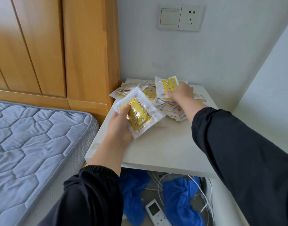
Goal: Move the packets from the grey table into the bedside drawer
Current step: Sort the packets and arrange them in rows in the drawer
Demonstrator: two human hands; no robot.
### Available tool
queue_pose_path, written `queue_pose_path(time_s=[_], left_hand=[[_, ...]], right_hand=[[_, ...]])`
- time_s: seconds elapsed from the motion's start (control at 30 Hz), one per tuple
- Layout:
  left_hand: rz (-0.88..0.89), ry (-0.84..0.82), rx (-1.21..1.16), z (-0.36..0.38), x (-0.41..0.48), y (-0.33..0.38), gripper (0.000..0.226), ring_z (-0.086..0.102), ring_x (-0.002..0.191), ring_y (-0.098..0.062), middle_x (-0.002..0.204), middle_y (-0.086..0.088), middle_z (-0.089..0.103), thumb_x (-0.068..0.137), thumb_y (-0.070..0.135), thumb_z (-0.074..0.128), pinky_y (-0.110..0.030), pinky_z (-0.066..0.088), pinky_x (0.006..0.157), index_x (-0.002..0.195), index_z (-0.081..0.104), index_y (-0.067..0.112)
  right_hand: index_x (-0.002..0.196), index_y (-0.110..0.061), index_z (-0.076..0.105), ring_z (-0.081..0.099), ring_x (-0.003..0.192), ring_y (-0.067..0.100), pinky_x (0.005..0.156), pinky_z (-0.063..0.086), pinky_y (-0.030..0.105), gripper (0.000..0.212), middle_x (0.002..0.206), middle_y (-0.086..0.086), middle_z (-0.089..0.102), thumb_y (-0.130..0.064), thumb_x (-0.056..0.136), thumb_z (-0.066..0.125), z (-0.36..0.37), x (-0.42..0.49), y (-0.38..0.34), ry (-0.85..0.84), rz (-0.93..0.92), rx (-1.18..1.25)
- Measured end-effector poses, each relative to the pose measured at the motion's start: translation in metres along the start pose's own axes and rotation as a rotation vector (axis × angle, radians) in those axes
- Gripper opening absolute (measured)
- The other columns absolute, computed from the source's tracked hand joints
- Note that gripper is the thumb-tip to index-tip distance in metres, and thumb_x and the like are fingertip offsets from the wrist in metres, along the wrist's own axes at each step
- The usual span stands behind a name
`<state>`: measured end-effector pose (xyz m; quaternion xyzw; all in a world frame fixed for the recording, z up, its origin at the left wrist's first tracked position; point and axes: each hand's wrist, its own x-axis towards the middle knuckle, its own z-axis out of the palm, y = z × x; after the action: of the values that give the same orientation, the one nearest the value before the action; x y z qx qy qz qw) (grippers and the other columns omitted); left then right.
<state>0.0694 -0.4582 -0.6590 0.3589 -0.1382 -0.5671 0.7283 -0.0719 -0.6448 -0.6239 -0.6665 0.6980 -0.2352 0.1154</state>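
Gripping stack [140, 114] in left hand [118, 126] | right hand [180, 93] pinches packet [168, 85] above pile [171, 108]

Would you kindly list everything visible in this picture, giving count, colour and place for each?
near packet: one, yellow in clear wrap, in the left hand
far packet: one, yellow in clear wrap, in the right hand
packet pile: too many to count, white and yellow, back of the table
table: one, pale grey, beside the bed
mattress: one, blue-grey, left
headboard: one, wooden, behind the mattress
switch: one, white, wall
socket: one, white, right of the switch
shoe covers: two, blue, floor
remote: one, white, floor between the shoe covers
cables: several, white, floor
left hand: one, black sleeve, holds the near packet
right hand: one, black sleeve, pinches the far packet
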Motion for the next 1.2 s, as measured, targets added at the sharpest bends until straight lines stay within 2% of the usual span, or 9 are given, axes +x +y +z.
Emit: queue_pose_path(time_s=[0.17,0.33,0.47,0.6,0.7,0.77,0.9,1.1,1.2], left_hand=[[-0.019,-0.008,-0.009,0.0,0.001,0.0,0.023,0.071,0.094,-0.027,0.113,-0.011,0.07,0.099,0.015,0.051,-0.049,0.059,0.068,0.12,0.059,0.015],[-0.023,-0.015,0.008,-0.001,0.0,-0.001,0.018,0.072,0.089,-0.025,0.109,-0.011,0.071,0.1,0.017,0.047,-0.046,0.06,0.066,0.113,0.06,0.016],[-0.053,-0.039,0.035,-0.002,0.002,0.001,0.024,0.069,0.099,-0.03,0.117,-0.013,0.069,0.099,0.021,0.05,-0.046,0.06,0.066,0.12,0.059,0.013],[-0.041,-0.083,0.094,0.0,0.0,0.003,0.033,0.07,0.089,-0.03,0.116,-0.016,0.068,0.092,0.007,0.058,-0.045,0.06,0.062,0.124,0.057,0.012],[-0.035,-0.047,0.1,0.002,-0.002,0.003,0.036,0.07,0.087,-0.031,0.112,-0.017,0.069,0.087,-0.004,0.059,-0.05,0.059,0.067,0.12,0.058,0.011],[-0.033,-0.035,0.104,0.003,-0.003,0.002,0.032,0.07,0.091,-0.032,0.111,-0.016,0.07,0.087,-0.004,0.06,-0.052,0.058,0.071,0.114,0.06,0.012],[-0.007,-0.027,0.11,0.004,-0.009,-0.001,0.031,0.072,0.09,-0.03,0.109,-0.015,0.071,0.087,0.004,0.064,-0.047,0.06,0.065,0.117,0.061,0.01],[-0.003,0.01,0.118,0.01,-0.029,-0.005,0.025,0.073,0.083,-0.025,0.105,-0.012,0.072,0.09,0.009,0.062,-0.04,0.061,0.063,0.115,0.061,0.011],[-0.034,0.0,0.157,0.013,-0.046,-0.014,0.026,0.071,0.091,-0.026,0.105,-0.011,0.072,0.091,0.01,0.061,-0.044,0.06,0.073,0.117,0.06,0.011]], right_hand=[[0.112,-0.007,0.055,0.055,0.113,0.03,0.074,0.043,0.029,0.034,0.117,0.011,0.061,-0.017,0.082,0.07,-0.009,0.005,-0.005,-0.085,0.086,0.169],[0.11,-0.006,0.054,0.059,0.104,0.029,0.088,0.052,0.035,0.036,0.107,0.01,0.061,-0.011,0.079,0.071,-0.014,0.002,-0.009,-0.168,0.139,0.247],[0.082,-0.009,0.048,0.056,0.09,0.025,0.085,0.049,0.03,0.011,0.086,0.007,0.052,-0.009,0.087,0.058,-0.018,0.003,-0.013,-0.177,0.166,0.365],[0.098,-0.009,0.051,0.049,0.085,0.023,0.094,0.05,0.039,0.009,0.084,0.009,0.055,-0.005,0.09,0.05,-0.021,-0.003,-0.012,-0.131,0.237,0.542],[0.112,-0.009,0.051,0.047,0.08,0.021,0.071,0.049,0.026,0.022,0.071,0.002,0.042,-0.003,0.091,0.047,-0.024,-0.013,-0.009,-0.084,0.218,0.596],[0.118,-0.005,0.049,0.045,0.073,0.019,0.06,0.039,0.021,0.029,0.079,0.001,0.044,0.0,0.091,0.042,-0.027,-0.021,-0.004,-0.016,0.193,0.636],[0.08,-0.004,0.052,0.044,0.065,0.02,0.049,0.035,0.021,0.01,0.076,0.004,0.048,0.002,0.085,0.046,-0.035,-0.046,0.0,0.054,0.14,0.77],[0.077,-0.007,0.057,0.058,0.059,0.021,0.048,0.047,0.027,0.014,0.074,0.009,0.06,0.007,0.082,0.056,-0.064,-0.088,0.018,-0.19,0.227,1.241],[0.081,-0.006,0.057,0.061,0.058,0.019,0.047,0.05,0.024,0.017,0.074,0.009,0.061,0.01,0.084,0.051,-0.078,-0.114,0.041,-0.325,0.254,1.339]])
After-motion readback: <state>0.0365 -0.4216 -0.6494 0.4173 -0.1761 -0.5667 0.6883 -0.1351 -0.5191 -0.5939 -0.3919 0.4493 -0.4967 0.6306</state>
